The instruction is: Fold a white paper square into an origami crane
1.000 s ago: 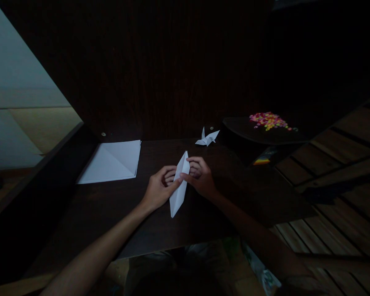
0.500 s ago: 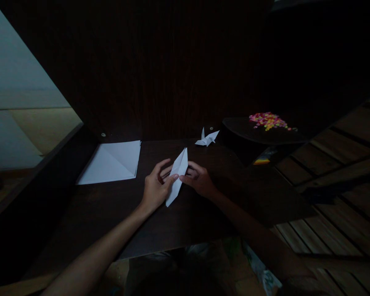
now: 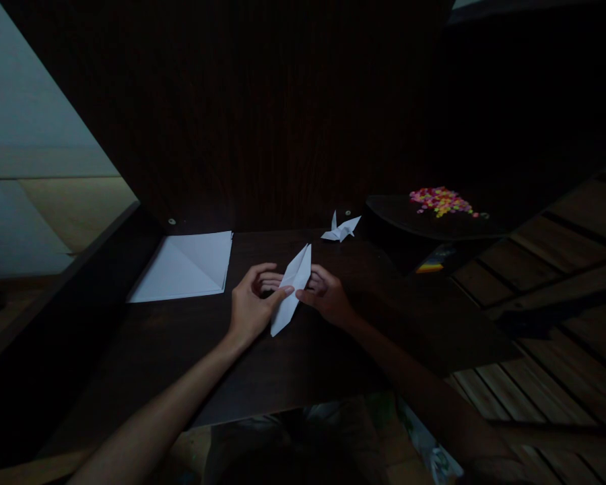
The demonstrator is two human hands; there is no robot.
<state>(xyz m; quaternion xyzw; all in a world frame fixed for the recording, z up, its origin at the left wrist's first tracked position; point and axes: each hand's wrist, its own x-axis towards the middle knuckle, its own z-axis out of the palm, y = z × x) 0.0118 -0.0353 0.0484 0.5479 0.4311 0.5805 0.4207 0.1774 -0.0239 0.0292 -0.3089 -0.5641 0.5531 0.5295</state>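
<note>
A long white folded paper (image 3: 287, 310), diamond-shaped with a split at its upper tip, is held tilted between both hands over the dark table. My left hand (image 3: 255, 300) grips its left edge, thumb on the front face and fingers curled behind. From the other side my right hand (image 3: 329, 296) pinches it, its thumb also on the front near the middle. Parts of the fingers of both hands are hidden behind the paper. Beyond them, at the back of the table, stands a white origami crane (image 3: 340, 231).
White paper sheets (image 3: 182, 269) with crease lines lie stacked at the left. On a rounded dark shelf (image 3: 409, 219) at the right sits a heap of small colourful pieces (image 3: 443, 201). A dark panel (image 3: 262, 121) rises behind the table, and a low side board (image 3: 81, 283) borders its left.
Both hands keep hold of the folded paper, and its upper tip leans slightly further right. The left fingers have curled in a little more. The view has shifted slightly.
</note>
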